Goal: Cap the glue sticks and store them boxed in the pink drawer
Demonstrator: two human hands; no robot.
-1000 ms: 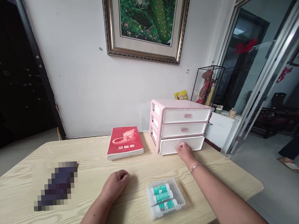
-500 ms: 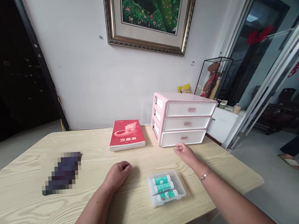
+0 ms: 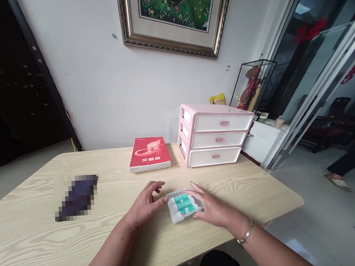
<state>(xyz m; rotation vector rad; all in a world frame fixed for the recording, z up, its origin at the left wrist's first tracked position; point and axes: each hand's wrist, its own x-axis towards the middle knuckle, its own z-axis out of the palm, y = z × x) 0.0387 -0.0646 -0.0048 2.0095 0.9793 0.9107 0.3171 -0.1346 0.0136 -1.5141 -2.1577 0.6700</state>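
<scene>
A clear plastic box (image 3: 176, 217) lies on the table in front of me, with three white tubes with green labels (image 3: 182, 204), which look like glue sticks, side by side inside. My right hand (image 3: 212, 206) grips the box from its right side, fingers over the far edge and thumb at the near edge. At the box's left side is my left hand (image 3: 148, 202), its fingers apart and curved. The left thumb tip is at the box's upper left corner; whether it presses there I cannot tell.
Behind the box, red-covered books (image 3: 150, 153) lie stacked beside a pink and white drawer unit (image 3: 216, 141), all drawers closed. A dark pixelated item (image 3: 78, 197) is on the left of the wooden table (image 3: 31, 236). A person's foot (image 3: 338, 182) shows at far right.
My right hand has come from in front of the drawers to the box and taken hold of it. My left hand has opened and moved toward it. The box has shifted slightly away and left.
</scene>
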